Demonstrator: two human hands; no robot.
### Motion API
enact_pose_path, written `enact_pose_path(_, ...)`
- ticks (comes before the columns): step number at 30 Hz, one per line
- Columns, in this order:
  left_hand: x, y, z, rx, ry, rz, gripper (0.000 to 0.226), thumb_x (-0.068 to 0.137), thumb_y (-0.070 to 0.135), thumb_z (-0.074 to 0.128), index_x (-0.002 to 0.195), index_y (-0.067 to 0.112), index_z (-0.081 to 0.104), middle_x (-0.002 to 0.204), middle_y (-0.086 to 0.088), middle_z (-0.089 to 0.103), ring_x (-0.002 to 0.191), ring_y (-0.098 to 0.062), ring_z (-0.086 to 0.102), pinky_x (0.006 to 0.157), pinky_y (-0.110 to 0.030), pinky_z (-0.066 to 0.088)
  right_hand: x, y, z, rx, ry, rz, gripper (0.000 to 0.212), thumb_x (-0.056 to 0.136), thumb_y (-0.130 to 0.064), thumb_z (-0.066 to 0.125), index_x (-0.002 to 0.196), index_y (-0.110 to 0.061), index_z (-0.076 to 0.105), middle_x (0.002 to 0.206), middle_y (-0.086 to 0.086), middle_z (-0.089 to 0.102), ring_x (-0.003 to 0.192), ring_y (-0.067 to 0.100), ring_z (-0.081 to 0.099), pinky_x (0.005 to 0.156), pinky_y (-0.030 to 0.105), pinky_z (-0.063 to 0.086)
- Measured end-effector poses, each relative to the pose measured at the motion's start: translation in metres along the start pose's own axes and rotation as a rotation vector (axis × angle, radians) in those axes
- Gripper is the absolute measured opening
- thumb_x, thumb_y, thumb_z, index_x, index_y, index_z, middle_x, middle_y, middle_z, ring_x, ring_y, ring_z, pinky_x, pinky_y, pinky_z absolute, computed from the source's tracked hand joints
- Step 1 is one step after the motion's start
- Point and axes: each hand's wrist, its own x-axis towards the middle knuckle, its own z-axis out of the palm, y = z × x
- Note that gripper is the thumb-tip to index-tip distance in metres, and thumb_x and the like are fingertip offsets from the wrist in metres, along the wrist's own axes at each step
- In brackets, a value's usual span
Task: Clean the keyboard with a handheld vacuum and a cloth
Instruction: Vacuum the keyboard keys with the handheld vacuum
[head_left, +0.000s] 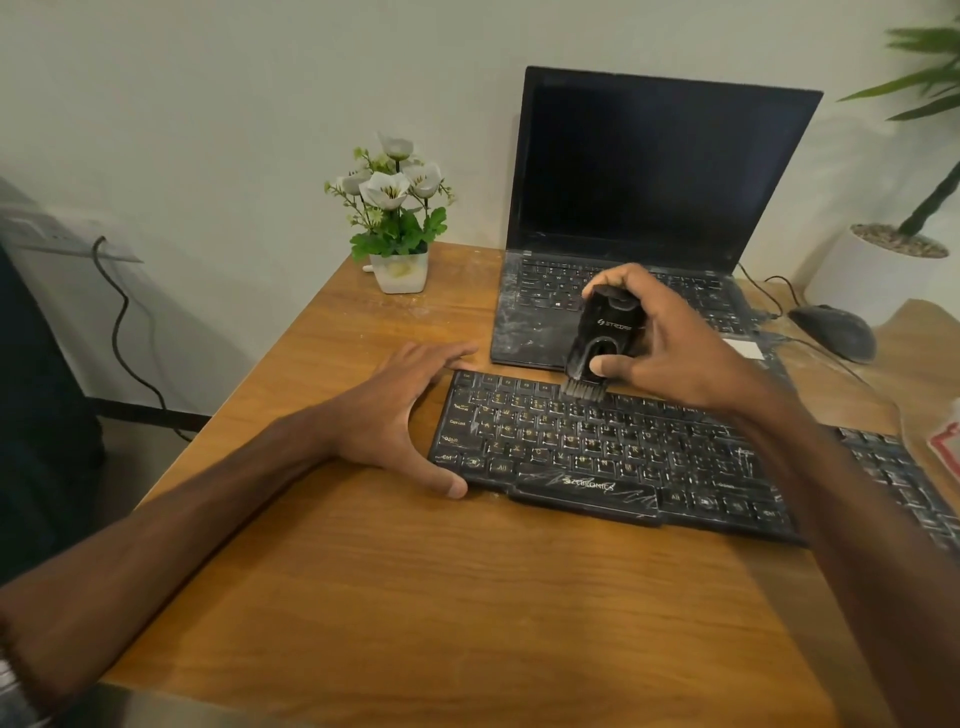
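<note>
A dusty black keyboard (597, 452) lies across the wooden desk (415, 571). My right hand (670, 348) grips a small black handheld vacuum (605, 338), held upright with its brush tip on the keyboard's top row of keys. My left hand (405, 410) rests spread against the keyboard's left end, fingers straight at the far corner and thumb at the near edge. No cloth is in view.
An open, dusty black laptop (639, 234) stands right behind the keyboard. A small pot of white flowers (397, 218) sits at the desk's back left. A black mouse (834, 330) with its cable lies at the right, near a large potted plant (898, 244).
</note>
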Motion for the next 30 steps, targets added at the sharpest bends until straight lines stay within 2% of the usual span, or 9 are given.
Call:
enact_pose_path(4, 0.0, 0.002, 0.0, 0.016, 0.002, -0.008, 0.147, 0.041, 0.091, 0.076, 0.163, 0.041, 0.011, 0.139, 0.033, 0.025, 0.132, -0.005, 0.029, 0.116, -0.041, 0.036, -0.002, 0.002, -0.002, -0.004, 0.024, 0.001, 0.065, 0.076, 0.007, 0.078, 0.123, -0.029, 0.051, 0.124, -0.005, 0.06, 0.117, 0.02, 0.062, 0.085, 0.046, 0.061)
enact_pose_path(10, 0.001, 0.001, 0.0, 0.025, -0.011, -0.026, 0.143, 0.045, 0.085, 0.078, 0.163, 0.041, 0.009, 0.145, 0.029, 0.023, 0.134, -0.006, 0.027, 0.117, -0.041, 0.034, -0.001, -0.013, 0.013, -0.136, 0.008, -0.028, 0.064, 0.077, 0.002, 0.08, 0.124, -0.033, 0.052, 0.123, -0.011, 0.059, 0.115, 0.017, 0.061, 0.086, 0.042, 0.061)
enact_pose_path(12, 0.001, 0.0, 0.001, 0.022, -0.013, -0.028, 0.145, 0.045, 0.084, 0.078, 0.163, 0.041, 0.008, 0.147, 0.028, 0.022, 0.135, -0.006, 0.026, 0.118, -0.042, 0.034, 0.003, -0.018, 0.024, -0.193, 0.006, -0.04, 0.064, 0.078, 0.0, 0.08, 0.126, -0.032, 0.051, 0.123, -0.009, 0.059, 0.114, 0.017, 0.061, 0.085, 0.037, 0.06)
enact_pose_path(15, 0.003, -0.002, 0.002, 0.01, -0.01, -0.039, 0.147, 0.044, 0.083, 0.081, 0.163, 0.042, 0.004, 0.151, 0.024, 0.022, 0.136, -0.006, 0.027, 0.119, -0.044, 0.034, 0.009, -0.029, 0.042, -0.265, -0.003, -0.078, 0.064, 0.08, 0.0, 0.078, 0.128, -0.029, 0.048, 0.121, -0.007, 0.058, 0.107, 0.014, 0.061, 0.073, 0.022, 0.055)
enact_pose_path(17, 0.004, -0.002, 0.004, -0.008, 0.001, -0.044, 0.15, 0.044, 0.082, 0.083, 0.163, 0.044, -0.001, 0.152, 0.021, 0.023, 0.135, -0.007, 0.029, 0.118, -0.043, 0.035, 0.013, -0.035, 0.057, -0.283, -0.007, -0.117, 0.065, 0.081, 0.0, 0.077, 0.13, -0.027, 0.046, 0.12, -0.005, 0.059, 0.104, 0.011, 0.06, 0.067, 0.017, 0.052)
enact_pose_path(20, 0.002, -0.002, 0.005, -0.062, 0.013, -0.06, 0.157, 0.042, 0.08, 0.086, 0.161, 0.046, -0.011, 0.154, 0.023, 0.021, 0.14, -0.008, 0.027, 0.121, -0.045, 0.033, 0.022, -0.042, 0.081, -0.21, 0.008, -0.175, 0.064, 0.08, 0.0, 0.077, 0.131, -0.025, 0.046, 0.121, -0.004, 0.059, 0.106, 0.013, 0.062, 0.071, 0.023, 0.059)
enact_pose_path(23, 0.0, 0.0, 0.004, -0.131, 0.03, -0.071, 0.163, 0.041, 0.075, 0.092, 0.157, 0.053, -0.019, 0.167, 0.015, 0.012, 0.152, -0.015, 0.02, 0.124, -0.055, 0.028, 0.031, -0.044, 0.082, 0.09, 0.117, -0.112, 0.061, 0.08, 0.002, 0.077, 0.129, -0.021, 0.05, 0.121, -0.008, 0.058, 0.112, 0.014, 0.063, 0.083, 0.034, 0.062)
enact_pose_path(25, 0.0, 0.001, 0.003, -0.146, 0.02, -0.077, 0.163, 0.04, 0.075, 0.092, 0.155, 0.054, -0.022, 0.167, 0.012, 0.019, 0.151, -0.015, 0.023, 0.125, -0.055, 0.026, 0.034, -0.043, 0.07, 0.131, 0.185, -0.087, 0.062, 0.079, 0.002, 0.079, 0.128, -0.022, 0.051, 0.122, -0.01, 0.057, 0.113, 0.011, 0.062, 0.085, 0.034, 0.062)
enact_pose_path(30, -0.001, 0.0, 0.003, -0.15, 0.016, -0.083, 0.163, 0.041, 0.074, 0.092, 0.155, 0.053, -0.022, 0.161, 0.013, 0.028, 0.147, -0.013, 0.026, 0.125, -0.054, 0.024, 0.035, -0.033, 0.066, 0.079, 0.024, -0.058, 0.062, 0.077, 0.003, 0.079, 0.126, -0.024, 0.053, 0.121, -0.006, 0.06, 0.114, 0.017, 0.063, 0.087, 0.042, 0.061)
